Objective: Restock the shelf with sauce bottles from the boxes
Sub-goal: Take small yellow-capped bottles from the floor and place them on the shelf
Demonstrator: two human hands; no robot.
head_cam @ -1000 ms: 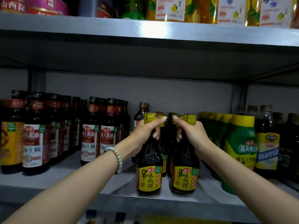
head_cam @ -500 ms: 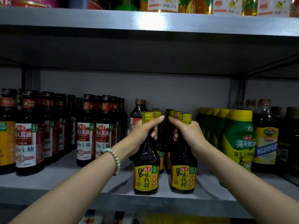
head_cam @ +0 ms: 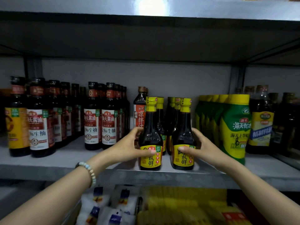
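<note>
Both front bottles stand very near the front edge of the shelf [head_cam: 162, 177], and this is the main danger. The left hand [head_cam: 128, 147] is curled round the lower body of the left bottle [head_cam: 151, 127], with the thumb across the yellow label. The right hand [head_cam: 203, 146] holds the right bottle [head_cam: 183, 130] in the same way. If the hands let go before the bottles are pushed deeper, a small knock could tip one over the edge onto the soft white packets [head_cam: 112, 208] and yellow packs [head_cam: 186, 207] below. If the push is too strong, the same kind of bottles behind [head_cam: 172, 114] may strike each other or fall like a row. The right hand is also just beside the green pouches [head_cam: 233, 127], which may lean when they are touched.

The bracelet [head_cam: 90, 172] on the left wrist is made of pale round beads. The two held bottles look like dark, smooth glass, though plastic is possible. They have round shoulders, a narrow neck and a yellow wrap over the cap. Such a shiny surface is probably slippery at the label. The pouches seem soft, with glossy printed film. The tall bottles [head_cam: 100, 120] to the left are slim cylinders with red and white paper labels. The shelf is flat grey painted metal, and the back wall [head_cam: 162, 75] is plain and dull. No boxes are in view.
</note>
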